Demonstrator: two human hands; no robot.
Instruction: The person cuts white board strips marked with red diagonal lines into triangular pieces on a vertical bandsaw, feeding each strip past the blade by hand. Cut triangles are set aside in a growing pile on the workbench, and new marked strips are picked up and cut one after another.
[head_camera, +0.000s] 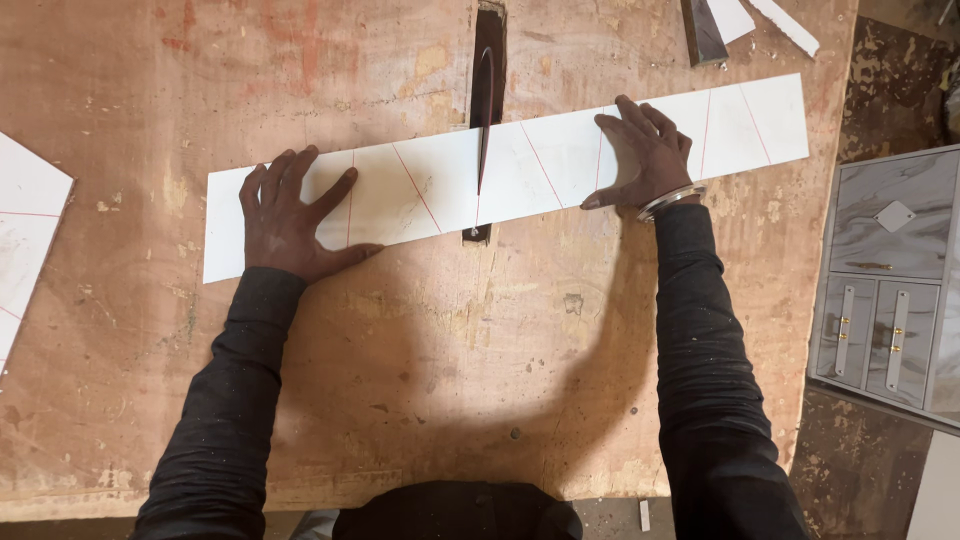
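Observation:
A long white strip of board (440, 185) marked with red slanted and straight lines lies across a worn wooden saw table (420, 340). A circular saw blade (484, 110) rises through a slot in the table and stands in the strip near its middle, on a red line. My left hand (290, 215) lies flat with fingers spread on the strip's left part. My right hand (645, 155), with a metal bangle on the wrist, presses flat on the strip to the right of the blade. Both arms wear dark sleeves.
Another white marked board (25, 225) lies at the table's left edge. Offcuts (715, 25) sit at the top right. A small grey marbled cabinet (890, 280) with drawers and gold handles stands on the floor past the table's right edge.

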